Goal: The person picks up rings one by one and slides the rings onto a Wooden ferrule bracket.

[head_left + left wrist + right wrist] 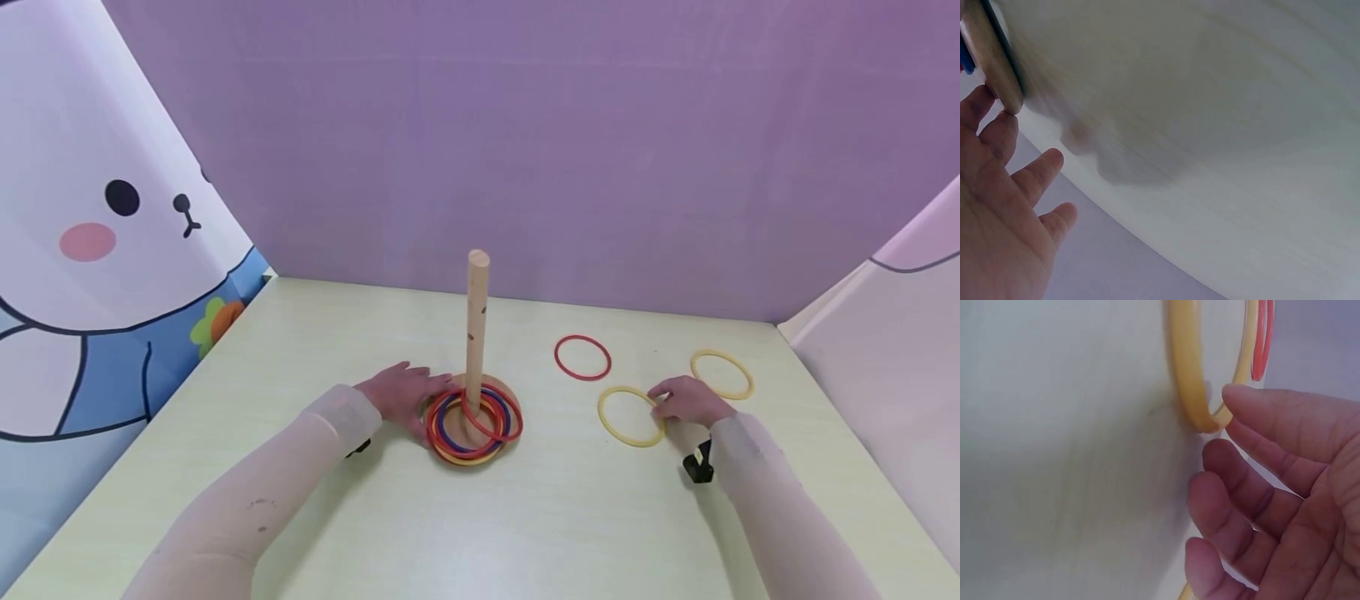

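Note:
A wooden peg (477, 333) stands upright on a round wooden base (991, 56). Red, blue and yellow rings (450, 450) lie in a pile around its foot, with one red ring slanting over the others. My left hand (401, 396) is at the left side of the base, fingers spread, two fingertips touching its edge in the left wrist view. To the right, my right hand (690, 402) pinches the right edge of a yellow ring (602, 417) between thumb and index finger. The other fingers of that hand are loosely bent. In the head view this ring looks flat on the table.
A single red ring (583, 378) lies behind the pinched ring, to the right of the peg. Another yellow ring (750, 392) is beyond my right hand. The pale table (525, 533) meets a purple cloth backdrop (637, 167); printed cloth hangs at both sides.

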Tool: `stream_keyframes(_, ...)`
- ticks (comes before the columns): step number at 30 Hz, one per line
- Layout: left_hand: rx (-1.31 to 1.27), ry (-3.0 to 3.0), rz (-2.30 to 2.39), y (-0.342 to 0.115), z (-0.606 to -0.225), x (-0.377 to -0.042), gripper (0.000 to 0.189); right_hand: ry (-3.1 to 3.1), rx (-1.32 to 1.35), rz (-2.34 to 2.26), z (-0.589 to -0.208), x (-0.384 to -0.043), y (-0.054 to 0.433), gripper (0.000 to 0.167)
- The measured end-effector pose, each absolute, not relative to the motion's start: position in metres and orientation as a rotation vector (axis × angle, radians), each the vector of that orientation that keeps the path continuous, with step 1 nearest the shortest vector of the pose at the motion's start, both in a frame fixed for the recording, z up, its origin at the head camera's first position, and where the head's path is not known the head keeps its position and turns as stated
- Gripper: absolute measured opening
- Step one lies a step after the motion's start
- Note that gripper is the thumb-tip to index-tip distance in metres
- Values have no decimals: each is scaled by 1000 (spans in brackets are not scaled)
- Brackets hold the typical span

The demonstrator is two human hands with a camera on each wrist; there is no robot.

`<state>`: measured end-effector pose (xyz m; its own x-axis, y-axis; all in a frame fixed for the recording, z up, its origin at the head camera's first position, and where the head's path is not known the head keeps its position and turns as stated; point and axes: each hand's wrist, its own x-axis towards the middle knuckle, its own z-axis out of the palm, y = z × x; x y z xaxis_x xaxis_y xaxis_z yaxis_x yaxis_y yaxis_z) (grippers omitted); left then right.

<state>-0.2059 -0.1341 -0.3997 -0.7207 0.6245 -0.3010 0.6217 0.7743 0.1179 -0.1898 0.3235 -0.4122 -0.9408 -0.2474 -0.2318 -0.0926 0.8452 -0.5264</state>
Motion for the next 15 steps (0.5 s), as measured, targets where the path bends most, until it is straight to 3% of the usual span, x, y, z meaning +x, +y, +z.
stream_keyframes(15,999,2649,0,-136,-399,-205,98,2728,-244,-805,-419,-190,322,37)
